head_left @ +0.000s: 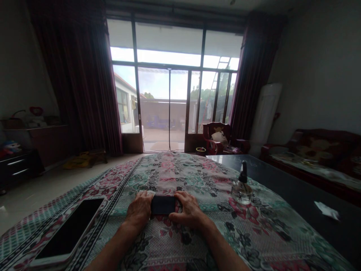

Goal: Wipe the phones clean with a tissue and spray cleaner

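Observation:
A small dark phone [163,205] lies sideways on the flowered tablecloth [194,188], between my two hands. My left hand [140,207] is closed at its left end, and a bit of white tissue [150,192] pokes out by the fingertips. With fingers at the top corner and thumb near the bottom one, my right hand [187,209] grips the right end. To the left lies a larger white-edged phone [69,229], its screen black. A clear glass bottle with a black pump top [242,188] stands upright to the right.
A dark glossy table [270,188] adjoins on the right, with a crumpled white tissue [327,210] on it. Beyond are a wooden sofa [316,150], an armchair [217,135] and glass doors [163,109]. A dark cabinet [19,165] stands at the far left.

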Action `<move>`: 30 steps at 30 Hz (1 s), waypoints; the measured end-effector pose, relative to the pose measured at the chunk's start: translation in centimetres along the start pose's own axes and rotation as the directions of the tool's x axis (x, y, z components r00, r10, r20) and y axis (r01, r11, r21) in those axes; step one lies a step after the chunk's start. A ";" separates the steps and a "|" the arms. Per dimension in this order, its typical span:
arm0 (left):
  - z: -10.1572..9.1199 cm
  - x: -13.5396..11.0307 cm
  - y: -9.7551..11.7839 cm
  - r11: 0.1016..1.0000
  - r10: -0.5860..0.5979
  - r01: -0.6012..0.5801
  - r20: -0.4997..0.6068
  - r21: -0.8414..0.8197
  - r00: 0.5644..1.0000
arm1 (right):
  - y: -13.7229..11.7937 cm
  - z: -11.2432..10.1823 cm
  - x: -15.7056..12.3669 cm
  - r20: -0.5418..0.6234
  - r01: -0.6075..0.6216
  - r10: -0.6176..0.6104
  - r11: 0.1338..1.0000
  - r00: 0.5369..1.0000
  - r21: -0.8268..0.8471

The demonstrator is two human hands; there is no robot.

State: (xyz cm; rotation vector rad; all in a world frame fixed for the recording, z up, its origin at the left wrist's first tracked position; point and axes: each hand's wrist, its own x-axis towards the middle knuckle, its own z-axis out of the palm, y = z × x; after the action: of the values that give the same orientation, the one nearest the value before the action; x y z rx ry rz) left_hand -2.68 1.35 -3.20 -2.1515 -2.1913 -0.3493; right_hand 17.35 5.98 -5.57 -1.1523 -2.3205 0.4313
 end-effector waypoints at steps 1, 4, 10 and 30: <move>-0.1 -0.1 0.5 1.000 0.014 -0.014 0.011 0.003 1.000 | 0.0 0.0 0.0 -0.002 0.002 -0.002 1.000 1.000 0.001; -0.1 -0.6 2.3 0.999 0.054 -0.054 0.042 -0.002 0.998 | 0.0 0.1 0.0 -0.001 0.004 -0.004 1.000 1.000 0.001; 0.5 -1.2 4.7 0.982 0.180 -0.175 0.077 -0.070 0.981 | 0.1 0.3 0.0 -0.028 0.002 -0.001 1.000 1.000 0.020; 0.3 0.2 0.2 0.991 0.089 -0.090 -0.009 -0.096 0.996 | -0.1 0.0 0.0 -0.005 -0.002 0.002 1.000 1.000 -0.004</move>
State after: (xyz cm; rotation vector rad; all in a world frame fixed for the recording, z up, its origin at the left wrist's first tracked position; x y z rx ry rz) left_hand -2.46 1.58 -3.41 -2.2862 -2.1080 -0.4631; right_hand 17.29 5.87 -5.54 -1.1565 -2.3171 0.4237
